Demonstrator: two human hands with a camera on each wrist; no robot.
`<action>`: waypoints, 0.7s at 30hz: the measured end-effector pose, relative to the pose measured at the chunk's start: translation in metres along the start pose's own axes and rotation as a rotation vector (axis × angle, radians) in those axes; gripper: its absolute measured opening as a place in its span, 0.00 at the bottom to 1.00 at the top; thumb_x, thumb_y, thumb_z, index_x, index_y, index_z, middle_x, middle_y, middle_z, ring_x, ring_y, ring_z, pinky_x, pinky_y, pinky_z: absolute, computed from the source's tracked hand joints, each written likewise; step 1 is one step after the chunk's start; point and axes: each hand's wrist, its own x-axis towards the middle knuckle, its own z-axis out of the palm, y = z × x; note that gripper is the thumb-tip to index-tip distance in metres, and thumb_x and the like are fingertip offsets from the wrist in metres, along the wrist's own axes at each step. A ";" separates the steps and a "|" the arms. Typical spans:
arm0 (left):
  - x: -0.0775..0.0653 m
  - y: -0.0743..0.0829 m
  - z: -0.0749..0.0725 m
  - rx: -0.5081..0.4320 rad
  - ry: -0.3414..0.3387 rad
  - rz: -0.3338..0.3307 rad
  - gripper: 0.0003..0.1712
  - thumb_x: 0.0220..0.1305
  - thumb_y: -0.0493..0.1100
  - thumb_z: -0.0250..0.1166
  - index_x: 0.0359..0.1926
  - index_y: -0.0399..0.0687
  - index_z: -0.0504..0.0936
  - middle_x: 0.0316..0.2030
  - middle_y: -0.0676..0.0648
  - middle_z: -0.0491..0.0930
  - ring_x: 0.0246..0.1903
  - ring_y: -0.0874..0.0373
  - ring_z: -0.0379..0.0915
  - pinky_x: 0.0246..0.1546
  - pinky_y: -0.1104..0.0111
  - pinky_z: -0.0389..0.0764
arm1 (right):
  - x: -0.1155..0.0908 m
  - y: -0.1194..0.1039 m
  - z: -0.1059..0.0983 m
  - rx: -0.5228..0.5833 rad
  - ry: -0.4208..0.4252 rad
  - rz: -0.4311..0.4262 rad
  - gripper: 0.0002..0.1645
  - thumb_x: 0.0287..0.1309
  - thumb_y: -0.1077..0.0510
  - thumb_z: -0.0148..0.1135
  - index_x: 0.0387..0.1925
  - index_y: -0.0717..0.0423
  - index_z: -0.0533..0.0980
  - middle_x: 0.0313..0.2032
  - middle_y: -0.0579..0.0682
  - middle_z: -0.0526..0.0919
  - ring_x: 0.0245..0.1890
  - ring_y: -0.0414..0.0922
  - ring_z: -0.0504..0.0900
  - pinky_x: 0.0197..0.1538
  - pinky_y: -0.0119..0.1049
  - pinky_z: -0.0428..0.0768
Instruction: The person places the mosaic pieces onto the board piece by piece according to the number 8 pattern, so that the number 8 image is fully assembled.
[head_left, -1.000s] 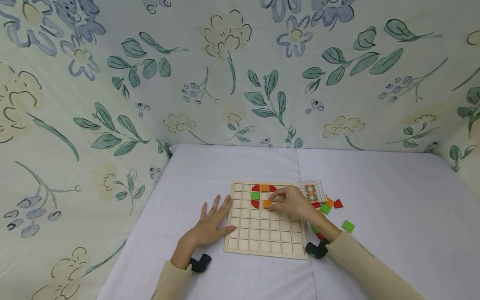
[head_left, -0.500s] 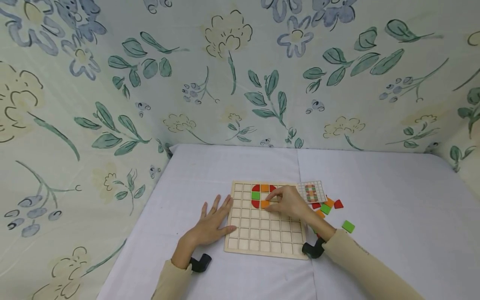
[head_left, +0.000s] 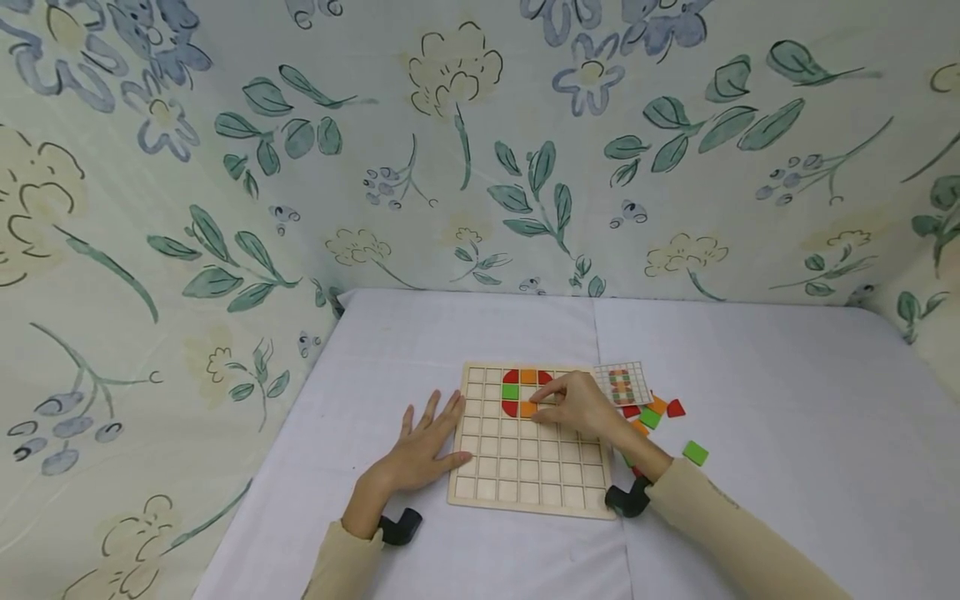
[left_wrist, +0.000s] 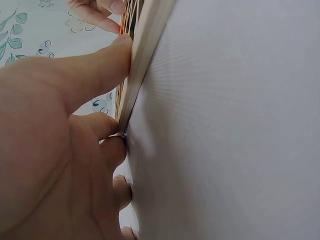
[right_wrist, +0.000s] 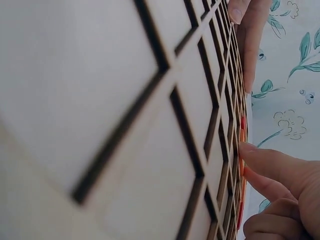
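Note:
A wooden grid board (head_left: pixel 508 470) lies on the white cloth. In its upper cells sit red rounded pieces (head_left: pixel 510 409), a green square tile (head_left: pixel 511 392) and an orange square tile (head_left: pixel 528 377). My right hand (head_left: pixel 581 406) pinches a second orange square tile (head_left: pixel 527 409) with thumb and index finger, down in a cell beside the lower red piece. Part of that tile is hidden by the fingers. My left hand (head_left: pixel 420 454) lies spread at the board's left edge; in the left wrist view its thumb (left_wrist: pixel 102 70) rests on the board's rim (left_wrist: pixel 150 45).
A small printed pattern card (head_left: pixel 622 383) lies at the board's upper right corner. Loose tiles are scattered right of the board, among them a green tile (head_left: pixel 695 452) and a red piece (head_left: pixel 676 407). A floral curtain (head_left: pixel 420 167) hangs behind the table.
My right hand has shifted slightly left with the orange tile, which now sits in the cell right against the lower red piece. The left hand has stayed in place.

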 end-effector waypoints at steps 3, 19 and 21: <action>0.000 0.000 0.001 0.002 -0.003 -0.002 0.49 0.75 0.59 0.60 0.84 0.47 0.45 0.84 0.48 0.41 0.83 0.41 0.23 0.78 0.34 0.26 | -0.001 0.000 -0.001 0.018 0.002 0.012 0.13 0.49 0.57 0.82 0.39 0.54 0.91 0.13 0.42 0.65 0.17 0.39 0.58 0.24 0.29 0.61; -0.001 -0.001 0.001 -0.016 -0.006 0.002 0.49 0.75 0.58 0.60 0.84 0.46 0.45 0.84 0.48 0.40 0.83 0.41 0.23 0.77 0.34 0.24 | -0.059 0.025 -0.062 0.020 0.096 0.222 0.22 0.58 0.49 0.77 0.50 0.58 0.87 0.18 0.43 0.60 0.21 0.40 0.61 0.21 0.29 0.57; -0.001 -0.001 0.001 -0.019 -0.008 0.004 0.49 0.75 0.58 0.60 0.84 0.46 0.45 0.84 0.48 0.40 0.83 0.41 0.22 0.77 0.34 0.24 | -0.071 0.032 -0.069 0.009 0.108 0.248 0.23 0.59 0.50 0.76 0.52 0.59 0.86 0.18 0.43 0.60 0.19 0.39 0.59 0.21 0.29 0.56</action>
